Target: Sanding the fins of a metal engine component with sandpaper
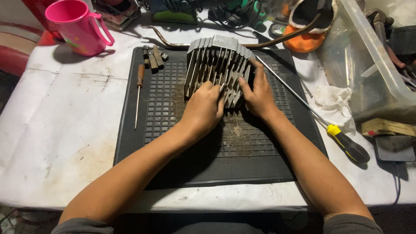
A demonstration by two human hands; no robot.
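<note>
Both hands clasp the finned engine cylinder (219,69), propped tilted on the black rubber mat (255,143): left hand (203,108) grips the fins' near edge, right hand (259,93) braces its side, steadying it.

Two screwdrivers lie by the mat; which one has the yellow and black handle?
The long screwdriver right of the finned metal block, its shaft crossing the black mat corner. The other screwdriver, left, is smaller with a brown wooden handle.

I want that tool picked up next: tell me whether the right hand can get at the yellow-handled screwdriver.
Probably yes. The right hand rests on the finned metal block, and the screwdriver lies uncovered just right of that forearm, nothing between.
</note>
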